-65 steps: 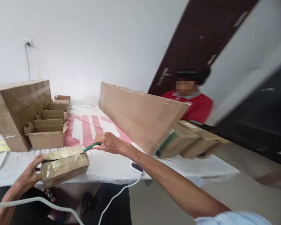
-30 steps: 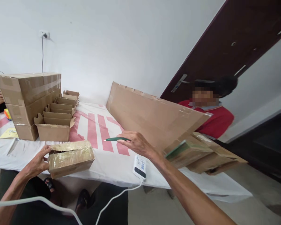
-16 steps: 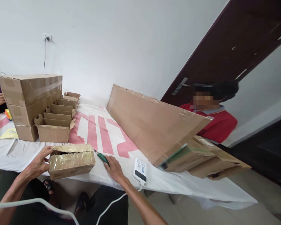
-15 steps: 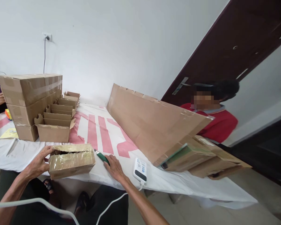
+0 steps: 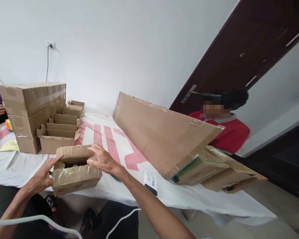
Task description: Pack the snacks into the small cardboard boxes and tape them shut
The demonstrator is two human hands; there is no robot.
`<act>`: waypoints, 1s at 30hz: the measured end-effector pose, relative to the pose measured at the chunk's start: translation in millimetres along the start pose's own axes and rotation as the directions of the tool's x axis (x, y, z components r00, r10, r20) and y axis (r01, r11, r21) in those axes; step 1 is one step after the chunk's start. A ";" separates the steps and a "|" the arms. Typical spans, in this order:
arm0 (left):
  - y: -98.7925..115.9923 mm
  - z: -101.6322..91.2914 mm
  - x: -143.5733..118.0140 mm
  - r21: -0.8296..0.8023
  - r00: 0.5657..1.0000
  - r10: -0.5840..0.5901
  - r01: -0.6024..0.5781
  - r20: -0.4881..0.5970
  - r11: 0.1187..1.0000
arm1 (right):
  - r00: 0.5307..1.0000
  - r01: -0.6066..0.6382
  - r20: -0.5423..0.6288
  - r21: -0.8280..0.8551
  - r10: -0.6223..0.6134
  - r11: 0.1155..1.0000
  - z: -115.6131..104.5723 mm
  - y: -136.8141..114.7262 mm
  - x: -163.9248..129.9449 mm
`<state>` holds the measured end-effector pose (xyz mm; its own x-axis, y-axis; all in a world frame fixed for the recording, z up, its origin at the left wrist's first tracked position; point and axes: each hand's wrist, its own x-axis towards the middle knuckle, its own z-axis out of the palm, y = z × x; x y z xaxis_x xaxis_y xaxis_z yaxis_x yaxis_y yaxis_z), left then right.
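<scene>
A taped cardboard box [image 5: 77, 177] sits at the table's near edge, its top split open and the far flap [image 5: 76, 151] raised. My left hand [image 5: 43, 176] grips the box's left end, thumb at the flap's corner. My right hand [image 5: 103, 159] pinches the right end of the raised flap at the opening. The box's inside is dark and I cannot make out its contents. Under my right wrist a bit of the green-handled utility knife [image 5: 116, 178] shows on the table, the rest hidden.
Stacked sealed cartons [image 5: 26, 122] and a row of open boxes [image 5: 57, 141] stand at the left. A large cardboard sheet [image 5: 161, 129] leans at the right beside flattened boxes [image 5: 214, 166]. A white device [image 5: 150, 182] lies near my right forearm. Co-workers sit at both sides.
My right hand has let go of the utility knife and moved left onto the box. The box's far flap has been lifted, widening the opening. My left hand stays at the left end.
</scene>
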<state>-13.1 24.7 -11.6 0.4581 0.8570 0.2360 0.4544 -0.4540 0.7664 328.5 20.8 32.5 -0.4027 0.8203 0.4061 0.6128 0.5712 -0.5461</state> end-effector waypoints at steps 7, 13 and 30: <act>-2.4 2.9 1.2 -0.012 0.999 -0.044 0.043 -0.018 0.999 | 0.991 0.129 0.031 -0.085 -0.127 0.988 4.1 -14.2 -36.0; -3.5 7.0 7.4 0.016 0.989 -0.133 0.134 -0.066 0.991 | 0.964 0.262 0.029 -0.300 -0.266 0.917 29.2 -26.2 -76.0; -3.3 18.4 59.1 -0.305 0.835 -0.308 0.178 -0.455 0.936 | 0.869 -0.332 -0.357 0.093 0.343 0.939 46.6 29.0 -0.4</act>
<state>26.5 72.3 -11.1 -0.1049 0.9667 0.2333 0.2739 -0.1974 0.9413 314.8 38.4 -17.6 0.1029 0.8982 0.4273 0.6455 0.2665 -0.7158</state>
